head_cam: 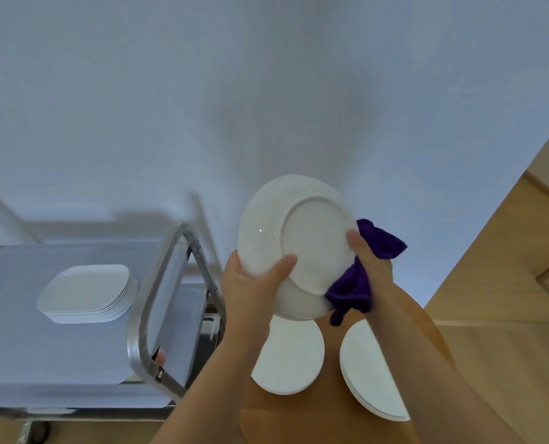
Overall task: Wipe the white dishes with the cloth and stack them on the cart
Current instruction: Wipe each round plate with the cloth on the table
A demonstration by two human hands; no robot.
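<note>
A round white plate (302,238) is held up in the air at centre, its underside with the foot ring facing me. My left hand (250,283) grips its lower left rim, thumb across the back. My right hand (371,267) holds a purple cloth (359,283) against the plate's right edge, thumb on the back. The cloth's front side is hidden behind the plate. A stack of several white rounded-square dishes (87,293) sits on the cart's top shelf (26,347).
Two stacks of round white plates (290,357) (372,376) rest on a round wooden table (330,411) under my arms. The cart's metal handle (151,302) rises between the cart and my left arm. A white wall is behind, wooden flooring at right.
</note>
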